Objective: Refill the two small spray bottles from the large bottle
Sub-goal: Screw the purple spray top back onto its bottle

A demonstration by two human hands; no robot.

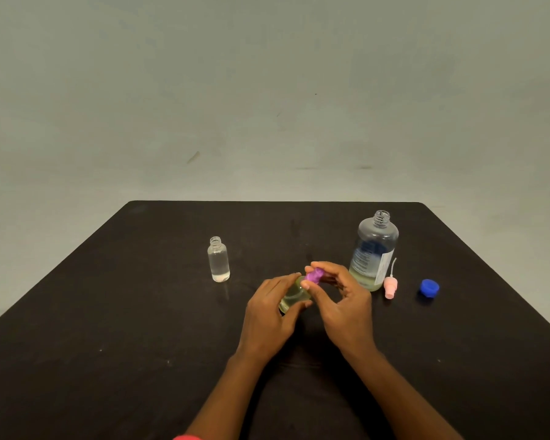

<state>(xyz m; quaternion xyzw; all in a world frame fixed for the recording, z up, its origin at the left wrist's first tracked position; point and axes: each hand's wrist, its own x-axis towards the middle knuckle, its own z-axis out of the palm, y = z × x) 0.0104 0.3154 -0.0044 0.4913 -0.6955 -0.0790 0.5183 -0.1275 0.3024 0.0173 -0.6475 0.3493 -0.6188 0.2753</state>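
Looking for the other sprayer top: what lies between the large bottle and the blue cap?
The pink spray head lies there, nearer the large bottle than the blue cap; the head view shows it.

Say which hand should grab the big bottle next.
Right, probably. The big bottle stands open just beyond the right hand, which pinches the purple cap. The left hand holds the small bottle and sits farther from it.
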